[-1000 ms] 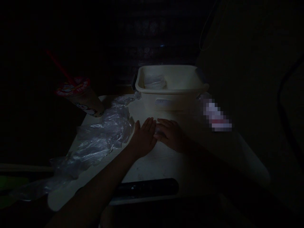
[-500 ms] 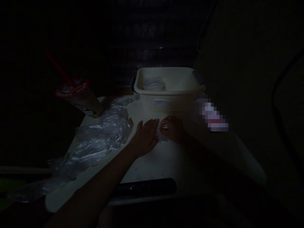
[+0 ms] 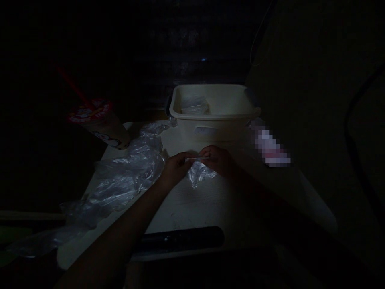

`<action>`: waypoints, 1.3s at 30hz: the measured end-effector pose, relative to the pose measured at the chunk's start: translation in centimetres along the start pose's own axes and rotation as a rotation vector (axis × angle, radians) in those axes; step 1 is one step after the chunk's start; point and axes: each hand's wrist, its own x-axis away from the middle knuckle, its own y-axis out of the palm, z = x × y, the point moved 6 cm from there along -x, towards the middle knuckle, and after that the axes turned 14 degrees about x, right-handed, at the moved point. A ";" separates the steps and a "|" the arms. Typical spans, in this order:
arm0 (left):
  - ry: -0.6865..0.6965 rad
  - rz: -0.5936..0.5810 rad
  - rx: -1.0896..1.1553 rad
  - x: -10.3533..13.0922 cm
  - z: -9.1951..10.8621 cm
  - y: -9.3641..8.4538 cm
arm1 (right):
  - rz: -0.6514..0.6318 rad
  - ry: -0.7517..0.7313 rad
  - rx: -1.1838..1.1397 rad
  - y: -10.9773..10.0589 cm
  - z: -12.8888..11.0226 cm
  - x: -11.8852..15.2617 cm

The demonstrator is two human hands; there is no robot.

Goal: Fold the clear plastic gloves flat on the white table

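A small clear plastic bag (image 3: 200, 172) hangs between my two hands just above the white table (image 3: 186, 208), its upper edge pulled into a straight line. My left hand (image 3: 176, 168) pinches that edge from the left. On the other side my right hand (image 3: 221, 160) has its fingers closed on the right end of the edge. The scene is very dark, so I cannot make out what, if anything, the bag holds. More crumpled clear plastic bags (image 3: 129, 172) lie in a long heap to the left of my left hand.
Behind my hands stands a cream plastic tub (image 3: 207, 128) with stacked plastic packets (image 3: 194, 105) inside. A drink cup (image 3: 105, 128) with a red straw leans at the back left. A blurred-out item (image 3: 272, 148) lies at right. A dark slot (image 3: 183, 239) runs along the near edge.
My left hand, flat over the small plastic bag before, has drawn back and left into a pinch. The bag's edge is now stretched between both hands, with more of its film showing.
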 end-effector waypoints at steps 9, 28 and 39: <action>-0.046 0.058 0.125 0.1 0.0 0.0 | -0.059 0.026 0.093 0.1 -0.5 0.2; -0.116 0.216 0.364 -0.2 -0.8 -1.3 | 0.022 0.037 0.192 -1.0 0.2 -0.1; -0.083 0.181 0.349 -0.2 -0.8 -1.3 | 0.052 0.018 0.191 -1.1 0.2 -0.1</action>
